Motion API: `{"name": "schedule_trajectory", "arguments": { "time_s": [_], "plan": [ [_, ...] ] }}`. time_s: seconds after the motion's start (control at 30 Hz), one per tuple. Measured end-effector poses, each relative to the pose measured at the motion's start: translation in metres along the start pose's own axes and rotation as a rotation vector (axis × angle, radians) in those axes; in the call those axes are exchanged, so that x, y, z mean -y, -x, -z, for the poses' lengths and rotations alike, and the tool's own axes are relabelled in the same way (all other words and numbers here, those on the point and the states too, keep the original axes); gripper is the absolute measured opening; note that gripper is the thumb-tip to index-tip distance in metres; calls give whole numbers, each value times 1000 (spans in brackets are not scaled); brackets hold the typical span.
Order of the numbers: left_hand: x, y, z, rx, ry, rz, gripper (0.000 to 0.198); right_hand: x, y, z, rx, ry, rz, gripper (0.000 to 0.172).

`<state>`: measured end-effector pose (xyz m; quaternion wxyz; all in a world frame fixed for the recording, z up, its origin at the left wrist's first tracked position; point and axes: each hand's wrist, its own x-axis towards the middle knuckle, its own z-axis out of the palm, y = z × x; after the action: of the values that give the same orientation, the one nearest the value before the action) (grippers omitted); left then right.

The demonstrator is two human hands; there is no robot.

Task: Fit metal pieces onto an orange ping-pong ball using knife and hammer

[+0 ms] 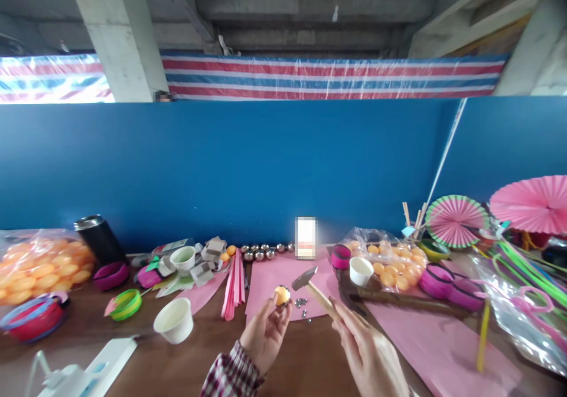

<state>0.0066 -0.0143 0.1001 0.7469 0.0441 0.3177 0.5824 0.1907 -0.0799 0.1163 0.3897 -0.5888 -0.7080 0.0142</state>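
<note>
Left of the left hand [266, 333] sat a black bottle [103, 244] and, nearer, a white object [108, 366], while beyond that hand rose a blue partition [274, 166] beneath striped sheeting [328, 79], and a green-edged pink fan [458, 221] stood beyond and right of the right hand [370, 342].

The hammer head [303, 279] looks metal, its handle [322, 300] wood, the silvery balls [259, 255] glossy.

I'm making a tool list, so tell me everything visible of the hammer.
The hammer has a grey, metal-looking head set across a slim, pale handle that looks wooden. The right hand grips the handle, hiding its lower end. The tool slants, head toward the far left, and appears over the pink sheet, right of the orange ball. Its height above the sheet is unclear.
</note>
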Motion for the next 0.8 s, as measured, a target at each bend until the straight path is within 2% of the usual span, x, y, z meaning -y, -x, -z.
{"name": "schedule_trajectory", "arguments": {
  "time_s": [0.27, 0.4, 0.53, 0.7, 0.8],
  "plan": [
    [4, 8, -4, 77, 33, 72, 14, -1, 5, -13, -34, 68, 48, 33],
    [4, 6, -2, 53, 39, 54, 13, 0, 4, -10, -57, 56, 56, 36],
    [4, 5, -4, 83, 45, 44, 11, 0, 4, -8, -37, 108, 65, 34],
    [4, 7, -7, 41, 58, 41, 9, 1, 3, -8, -68, 123, 71, 36],
    [4, 7, -8, 58, 59, 50, 10, 2, 2, -10, -32, 129, 65, 35]
  ]
}}
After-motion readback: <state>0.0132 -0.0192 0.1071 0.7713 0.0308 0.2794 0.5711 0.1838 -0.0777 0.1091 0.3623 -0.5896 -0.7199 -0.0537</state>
